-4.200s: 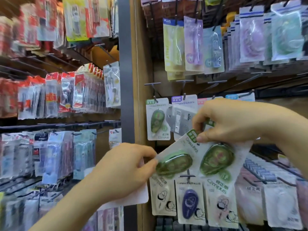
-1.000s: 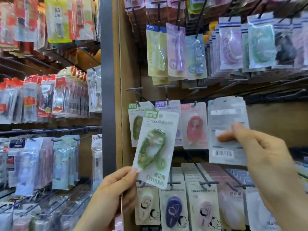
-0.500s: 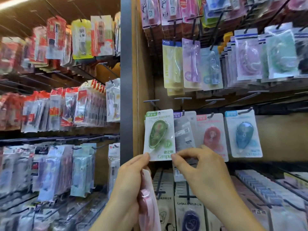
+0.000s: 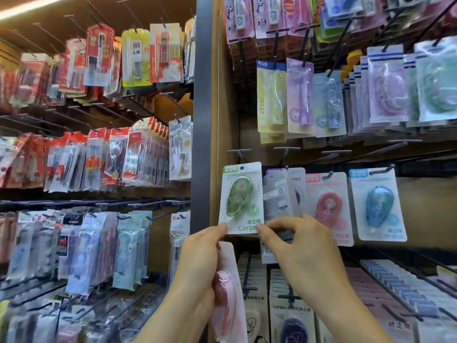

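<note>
A green correction-tape pack (image 4: 241, 198) hangs on the leftmost hook of a display row. My left hand (image 4: 202, 261) touches its lower left corner with a fingertip and grips a pink pack (image 4: 228, 293) against the palm. My right hand (image 4: 299, 246) pinches the green pack's lower right corner between thumb and forefinger. To the right hang a turned grey-backed pack (image 4: 278, 194), a red pack (image 4: 329, 206) and a blue pack (image 4: 378, 204).
A dark upright post (image 4: 201, 120) splits the shelving. Left of it, rows of red and clear packs (image 4: 103, 157) hang on black hooks. Above, pastel packs (image 4: 299, 95) hang; below, several rows of packs (image 4: 291, 310) jut out on pegs.
Earlier both hands held green packs away from the rack. The green pack now hangs on its hook, and both hands are at its lower corners. The view has shifted slightly upward.
</note>
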### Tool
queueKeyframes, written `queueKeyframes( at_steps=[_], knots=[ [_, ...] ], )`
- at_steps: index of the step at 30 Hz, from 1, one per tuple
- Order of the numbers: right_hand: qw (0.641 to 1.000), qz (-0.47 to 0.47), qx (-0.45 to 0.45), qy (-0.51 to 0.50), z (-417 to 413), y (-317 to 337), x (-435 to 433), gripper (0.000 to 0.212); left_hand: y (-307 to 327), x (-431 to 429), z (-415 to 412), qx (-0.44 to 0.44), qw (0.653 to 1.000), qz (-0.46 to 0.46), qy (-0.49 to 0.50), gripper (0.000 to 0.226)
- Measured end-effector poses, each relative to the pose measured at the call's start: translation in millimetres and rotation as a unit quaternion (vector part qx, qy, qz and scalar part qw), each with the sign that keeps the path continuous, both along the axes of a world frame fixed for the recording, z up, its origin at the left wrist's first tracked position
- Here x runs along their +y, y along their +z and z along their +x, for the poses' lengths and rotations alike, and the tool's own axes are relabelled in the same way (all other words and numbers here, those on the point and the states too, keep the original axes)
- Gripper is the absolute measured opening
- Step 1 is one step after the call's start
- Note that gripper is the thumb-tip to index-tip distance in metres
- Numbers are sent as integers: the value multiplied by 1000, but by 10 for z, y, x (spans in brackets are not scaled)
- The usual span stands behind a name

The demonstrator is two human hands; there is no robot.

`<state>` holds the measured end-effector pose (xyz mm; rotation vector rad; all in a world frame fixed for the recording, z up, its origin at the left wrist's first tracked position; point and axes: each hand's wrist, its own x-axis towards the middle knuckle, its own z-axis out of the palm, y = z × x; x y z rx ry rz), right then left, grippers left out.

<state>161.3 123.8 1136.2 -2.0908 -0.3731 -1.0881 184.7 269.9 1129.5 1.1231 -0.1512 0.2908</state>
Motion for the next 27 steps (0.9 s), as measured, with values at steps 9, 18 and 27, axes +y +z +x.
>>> queueKeyframes(
  at_steps=[9, 18, 27],
  knots=[
    [999, 6, -5, -39, 64, -2, -3, 23, 29, -10, 51, 17, 998, 57, 36, 22],
    [997, -13, -5, -72, -36, -108, -202, 9, -234, 88, -127, -80, 968, 196, 134, 16],
    [998, 36, 2, 46, -198, -223, -406, 64, 418, -260, 172, -147, 848, 479, 176, 78]
  ],
)
